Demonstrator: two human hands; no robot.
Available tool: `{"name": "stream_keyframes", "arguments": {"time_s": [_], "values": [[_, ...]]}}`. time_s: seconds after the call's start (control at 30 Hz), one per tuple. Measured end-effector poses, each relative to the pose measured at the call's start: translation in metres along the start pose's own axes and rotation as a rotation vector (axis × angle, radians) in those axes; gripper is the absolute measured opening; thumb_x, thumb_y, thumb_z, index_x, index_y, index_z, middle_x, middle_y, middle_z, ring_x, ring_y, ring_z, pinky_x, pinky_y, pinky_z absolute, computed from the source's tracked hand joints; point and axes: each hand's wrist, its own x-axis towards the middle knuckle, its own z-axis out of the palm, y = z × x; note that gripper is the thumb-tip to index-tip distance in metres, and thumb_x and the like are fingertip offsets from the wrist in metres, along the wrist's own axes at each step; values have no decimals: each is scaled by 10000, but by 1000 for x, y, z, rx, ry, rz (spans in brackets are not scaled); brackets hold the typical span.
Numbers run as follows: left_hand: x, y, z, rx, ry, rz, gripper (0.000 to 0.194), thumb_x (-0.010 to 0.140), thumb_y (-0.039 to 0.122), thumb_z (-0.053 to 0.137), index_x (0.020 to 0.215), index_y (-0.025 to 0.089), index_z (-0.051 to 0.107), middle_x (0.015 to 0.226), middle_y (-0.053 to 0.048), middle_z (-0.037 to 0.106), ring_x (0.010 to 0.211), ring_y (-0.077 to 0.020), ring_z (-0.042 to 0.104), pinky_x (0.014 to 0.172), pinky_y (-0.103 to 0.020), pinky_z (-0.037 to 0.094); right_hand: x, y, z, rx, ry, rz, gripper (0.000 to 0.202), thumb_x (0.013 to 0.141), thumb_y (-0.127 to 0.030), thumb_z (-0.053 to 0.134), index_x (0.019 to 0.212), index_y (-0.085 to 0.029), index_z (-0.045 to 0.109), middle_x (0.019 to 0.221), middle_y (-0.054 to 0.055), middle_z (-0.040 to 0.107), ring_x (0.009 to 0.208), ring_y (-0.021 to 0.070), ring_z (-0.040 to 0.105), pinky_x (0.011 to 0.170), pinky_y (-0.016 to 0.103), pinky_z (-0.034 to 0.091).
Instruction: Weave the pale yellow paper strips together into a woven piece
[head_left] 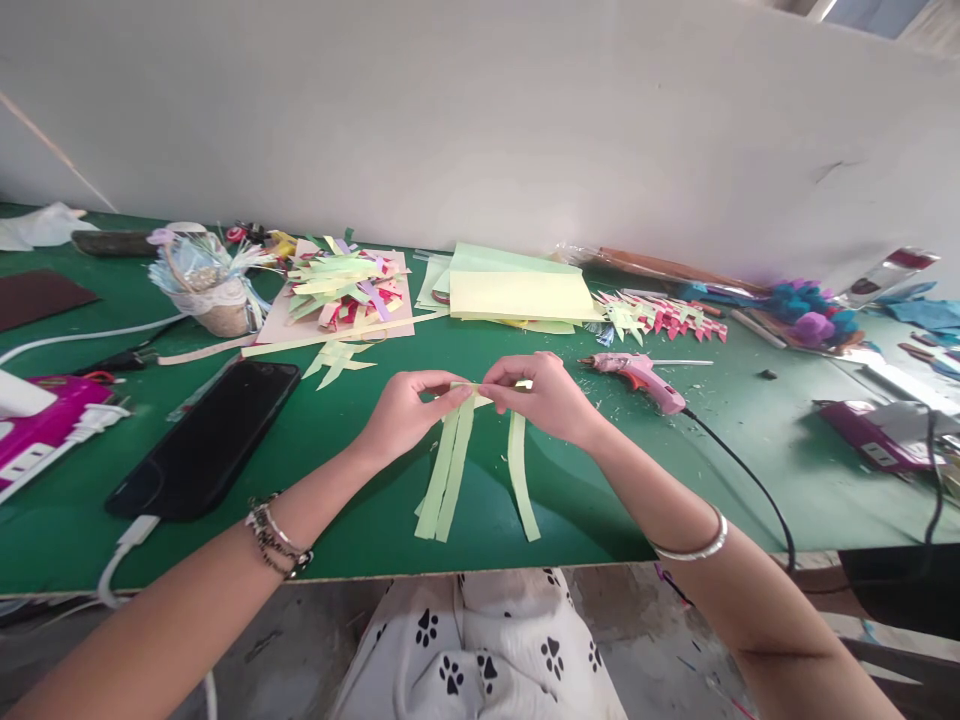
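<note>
Pale green paper strips [452, 470] hang down from between my two hands, their lower ends near the table's front edge. My left hand [416, 405] pinches the upper ends between thumb and forefinger. Close beside it, my right hand [541, 398] pinches the same strips at the top, fingertips almost touching the left ones. One separate strip [522, 480] curves down below my right hand. The folded or crossed part at the top is mostly covered by my fingers.
A pink glue gun [637, 378] lies right of my hands, its cord trailing to the front edge. A black phone [214, 435] is on the left. Behind are a pile of cut strips [349, 285], yellow paper sheets [521, 295] and a woven red-and-green paper piece [667, 318].
</note>
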Motion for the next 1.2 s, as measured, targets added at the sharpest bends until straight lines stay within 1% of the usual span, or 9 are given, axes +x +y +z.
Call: {"name": "stream_keyframes", "arguments": {"time_s": [0.2,0.27,0.33,0.47,0.63,0.83,0.93,1.03,1.2], "values": [[0,-2,-2,-87,19,-9,268,765,412,587,813,188,725,754,-33,708,680,-160,597,625,-251,454,-2,6,-11,-69,-21,-25,289,791,-424,553,939,-184,618,876,39,665,813,159,603,803,341,363],[0,-4,-2,-105,39,-21,268,754,415,599,821,188,724,759,-34,708,687,-165,600,610,-251,454,-5,8,-21,-130,-62,-5,327,793,-441,540,988,-190,616,919,46,665,835,172,601,823,356,357],[0,-6,-2,-119,57,-30,280,741,428,610,827,188,724,767,-37,708,689,-170,600,596,-253,453,-8,9,-32,-189,-93,7,321,800,-454,521,960,-198,631,921,45,667,820,178,598,807,354,365],[1,-8,-2,-130,78,-50,313,721,454,622,825,178,726,749,-48,706,649,-161,586,567,-252,444,-12,8,-46,-178,-149,41,276,831,-398,467,875,-193,646,808,30,670,731,159,584,690,299,394],[1,-7,-2,-151,90,-69,344,709,476,628,843,175,728,748,-58,710,654,-167,583,576,-261,450,-11,2,-48,-205,-170,42,231,816,-313,449,747,-181,626,671,-1,632,552,106,506,550,250,354],[1,-9,-2,-195,113,-90,379,684,494,646,850,162,725,781,-68,716,684,-176,601,594,-264,464,-5,-7,-48,-270,-238,37,231,822,-294,435,707,-177,597,634,-3,608,519,97,491,495,241,323],[1,-7,-2,-259,123,-112,386,664,498,664,839,160,725,810,-80,721,737,-195,620,634,-276,482,3,-13,-55,-310,-298,34,240,825,-309,448,693,-182,604,586,-8,597,469,91,465,464,248,305],[0,-4,-2,-338,121,-145,389,645,498,683,849,169,724,855,-91,723,791,-215,636,686,-300,500,13,-21,-62,-346,-307,9,255,823,-329,471,679,-194,632,571,-7,588,450,87,439,467,262,296],[0,-3,-3,-428,162,-160,352,626,488,707,811,190,727,852,-82,723,807,-212,638,715,-311,507,24,-39,-66,-417,-306,-52,314,820,-380,508,590,-211,637,457,-31,473,389,65,307,474,283,251]]}}
